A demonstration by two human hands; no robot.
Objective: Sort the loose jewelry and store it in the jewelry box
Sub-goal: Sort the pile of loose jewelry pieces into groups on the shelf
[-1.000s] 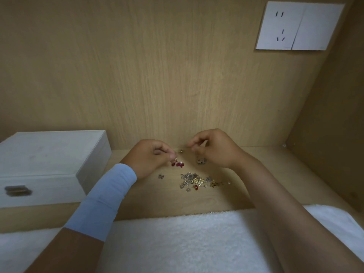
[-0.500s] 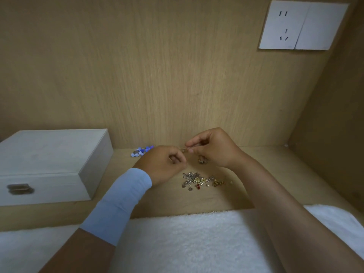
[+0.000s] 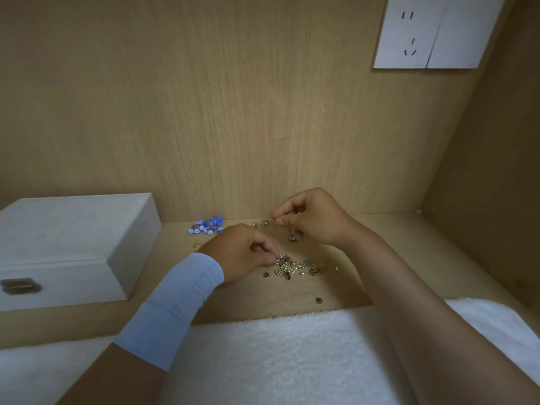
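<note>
A small heap of loose jewelry point(image 3: 295, 268), gold, silver and red bits, lies on the wooden shelf point(image 3: 388, 258). My left hand point(image 3: 242, 252) pinches at the heap's left edge with thumb and forefinger. My right hand point(image 3: 314, 217) hovers behind the heap, fingertips pinched on something too small to make out. A group of blue pieces point(image 3: 207, 225) sits by the back wall. The white jewelry box point(image 3: 73, 244) stands closed at the left, its metal clasp point(image 3: 19, 285) facing me.
A white fluffy towel point(image 3: 286, 355) covers the near edge of the shelf. One stray piece point(image 3: 318, 300) lies just beyond the towel, and a gold ring point(image 3: 197, 245) near the box. A wall socket point(image 3: 438, 32) is high on the back panel. A side wall closes the right.
My left hand has moved right and toward me, from the back area down to the heap's left edge, uncovering the blue pieces. My right hand has stayed almost still.
</note>
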